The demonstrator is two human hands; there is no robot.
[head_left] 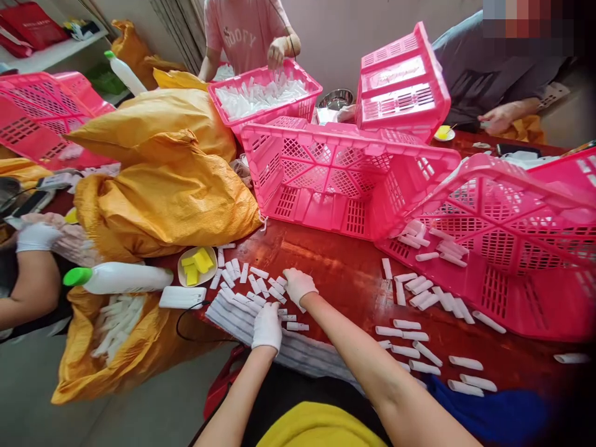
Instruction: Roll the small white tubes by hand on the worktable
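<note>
My left hand (267, 328), in a white glove, is low over a grey striped cloth (307, 354) at the table's near edge. Its fingers are curled in at a short white tube (282, 312). My right hand (300, 288), also gloved, is just beyond it, fingers bent down at the edge of a loose group of white tubes (255, 284). Whatever lies under those fingers is hidden. Small dark marks show on a tube (298, 326) beside my left hand. More white tubes (421, 285) lie scattered to the right, some inside a tipped pink basket (493, 261).
Another pink basket (321, 208) lies on its side ahead. Yellow sacks (172, 192) crowd the left, near a white bottle (125, 278), a dish of yellow pieces (198, 267) and a white power bank (182, 297). An open sack (153, 335) of tubes stands below. Co-workers sit around the table.
</note>
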